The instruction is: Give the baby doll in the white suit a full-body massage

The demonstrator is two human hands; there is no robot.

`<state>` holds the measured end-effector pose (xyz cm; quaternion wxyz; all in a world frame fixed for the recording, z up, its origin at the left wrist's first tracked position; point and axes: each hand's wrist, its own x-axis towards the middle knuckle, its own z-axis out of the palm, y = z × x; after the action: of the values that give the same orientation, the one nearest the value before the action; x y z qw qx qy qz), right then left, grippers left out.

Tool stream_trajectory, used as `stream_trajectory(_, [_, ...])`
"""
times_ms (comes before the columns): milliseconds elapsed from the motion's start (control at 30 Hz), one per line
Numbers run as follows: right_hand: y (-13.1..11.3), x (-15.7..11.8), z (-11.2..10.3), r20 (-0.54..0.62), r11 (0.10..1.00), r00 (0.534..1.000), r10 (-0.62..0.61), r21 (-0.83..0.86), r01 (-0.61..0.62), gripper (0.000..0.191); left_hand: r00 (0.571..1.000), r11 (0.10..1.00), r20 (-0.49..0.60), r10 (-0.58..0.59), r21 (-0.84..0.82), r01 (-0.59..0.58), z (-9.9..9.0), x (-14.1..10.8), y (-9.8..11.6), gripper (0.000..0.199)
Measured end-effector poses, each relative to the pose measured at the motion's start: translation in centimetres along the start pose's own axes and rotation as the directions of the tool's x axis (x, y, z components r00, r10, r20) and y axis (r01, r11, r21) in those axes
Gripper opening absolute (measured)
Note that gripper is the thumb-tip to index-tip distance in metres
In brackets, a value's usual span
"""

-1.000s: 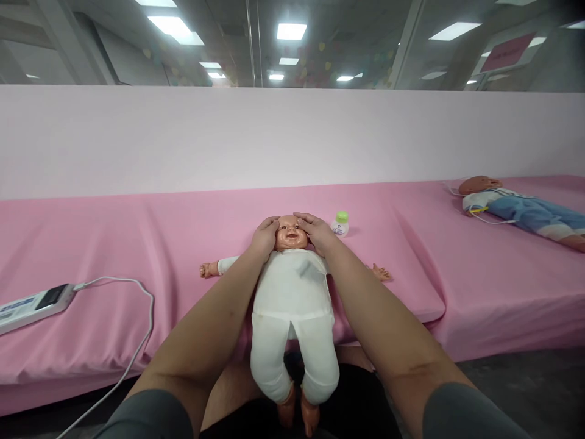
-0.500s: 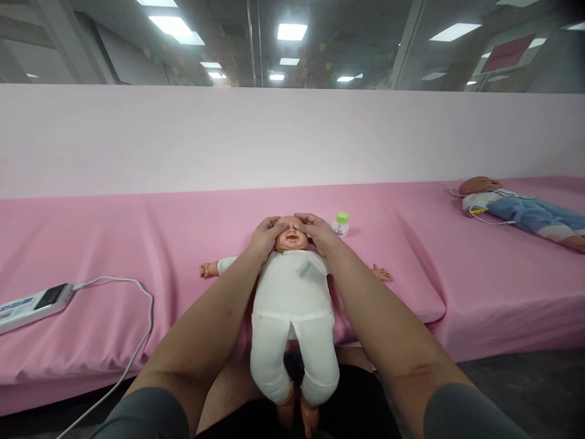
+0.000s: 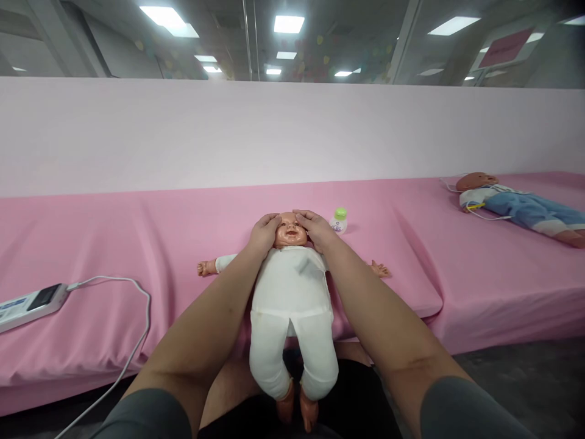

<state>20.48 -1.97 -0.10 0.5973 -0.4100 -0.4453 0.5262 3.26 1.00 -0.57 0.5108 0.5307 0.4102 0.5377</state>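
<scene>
A baby doll in white clothes lies on its back on the pink-covered bed, arms spread and feet toward me. My left hand rests against the left side of the doll's head, its fingers curved along the temple. Against the right side of the head lies my right hand, fingertips near the forehead. The doll's eyes and mouth show between my hands. Both hands touch the head without closing round it. Just right of my right hand stands a small clear bottle with a green cap.
A second doll in blue and white lies at the far right with a thin tube on it. At the left is a white device with a cable running off the bed's front edge. A pale wall rises behind.
My thumbs have moved outward from over the doll's eyes to the sides of its head, so the eyes now show. The view has shifted slightly.
</scene>
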Motion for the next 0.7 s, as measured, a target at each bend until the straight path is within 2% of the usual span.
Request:
stream_trajectory(233, [-0.7,-0.5,0.1,0.006,0.994,0.994,0.105,0.022,-0.105,0.041,0.996,0.984,0.041,-0.073,-0.161,0.079,0.0,-0.4,0.4,0.032])
stream_trajectory(400, [-1.1,-0.7,0.0,0.053,0.986,0.988,0.148,0.075,-0.152,0.044,0.995,0.987,0.013,-0.095,-0.129,0.096,0.2,-1.2,1.2,0.026])
stream_trajectory(533, [-0.7,-0.6,-0.3,0.104,0.997,0.993,0.051,0.054,-0.057,0.042,0.997,0.997,0.08,-0.025,-0.065,0.03,0.0,-1.5,1.5,0.035])
stream_trajectory(633, [-0.4,-0.5,-0.4,0.117,0.999,0.992,-0.046,0.014,0.044,0.049,0.997,1.0,0.077,-0.011,0.012,0.011,-0.1,-1.4,1.4,0.043])
stream_trajectory(700, [-0.3,-0.3,-0.4,0.118,0.998,0.991,-0.067,0.009,0.066,0.054,0.997,0.999,0.076,-0.02,0.033,0.017,-0.1,-1.2,1.3,0.047])
